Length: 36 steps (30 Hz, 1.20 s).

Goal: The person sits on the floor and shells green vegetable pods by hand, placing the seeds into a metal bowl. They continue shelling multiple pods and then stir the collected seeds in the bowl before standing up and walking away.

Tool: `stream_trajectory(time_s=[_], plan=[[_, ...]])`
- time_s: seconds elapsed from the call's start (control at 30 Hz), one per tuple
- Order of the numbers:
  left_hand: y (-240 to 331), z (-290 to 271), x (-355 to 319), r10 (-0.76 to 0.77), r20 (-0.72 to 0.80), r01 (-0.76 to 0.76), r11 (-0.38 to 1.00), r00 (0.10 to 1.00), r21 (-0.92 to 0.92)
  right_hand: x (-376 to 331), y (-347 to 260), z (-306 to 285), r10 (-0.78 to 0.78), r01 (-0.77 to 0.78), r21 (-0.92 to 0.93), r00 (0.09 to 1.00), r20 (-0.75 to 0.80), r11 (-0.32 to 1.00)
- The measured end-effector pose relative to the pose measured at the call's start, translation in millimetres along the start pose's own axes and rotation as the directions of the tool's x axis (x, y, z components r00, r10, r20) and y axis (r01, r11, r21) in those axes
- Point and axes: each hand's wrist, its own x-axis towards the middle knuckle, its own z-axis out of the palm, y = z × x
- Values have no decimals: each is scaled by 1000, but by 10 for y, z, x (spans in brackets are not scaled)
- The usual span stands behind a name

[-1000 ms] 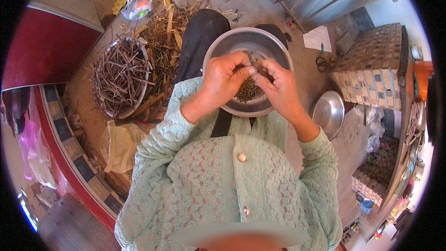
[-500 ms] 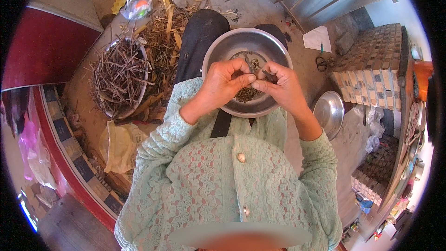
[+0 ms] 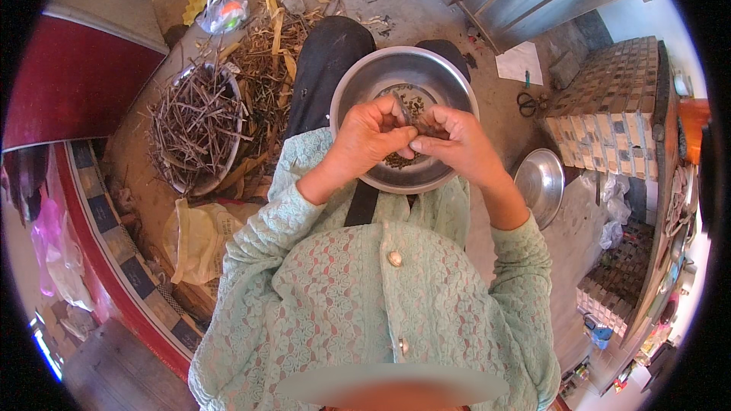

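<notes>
A steel basin [image 3: 352, 76] rests on my lap, with small greenish-brown bits [image 3: 397, 160] scattered over its bottom. Both hands meet above its middle, thumbs and fingertips touching. My left hand [image 3: 368, 131] is closed in a pinch on a thin dark piece, perhaps a dried pod, that pokes up between the fingers. My right hand [image 3: 458, 140] is closed as well, its thumb and forefinger against the left thumb. Whatever lies between its fingers is hidden.
At left stands a pan heaped with dry twigs [image 3: 196, 125], beside loose stalks and husks [image 3: 266, 61]. A pale sack [image 3: 199, 236] lies nearer. On the right are a steel bowl [image 3: 541, 186], scissors [image 3: 526, 104], white paper [image 3: 520, 64] and a tiled stove block [image 3: 601, 114].
The right fingers have curled in closer to the left hand. The dark piece that showed between the right fingers is out of sight. The basin has hardly moved.
</notes>
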Motion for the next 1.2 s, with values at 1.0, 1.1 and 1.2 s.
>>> stream_trajectory(time_s=[1.0, 1.1, 1.2], plan=[[158, -129, -62, -31, -162, 47, 994, 986, 94, 46, -3, -5, -65, 60, -184, 998, -24, 981], [116, -156, -44, 97, -186, -77, 991, 978, 112, 33, -61, -78, 178, -186, 224, 983, 55, 957], [44, -169, -11, 130, -135, -122, 990, 982, 69, 72, -55, -33, 0, -4, 472, 1000, 8, 882]])
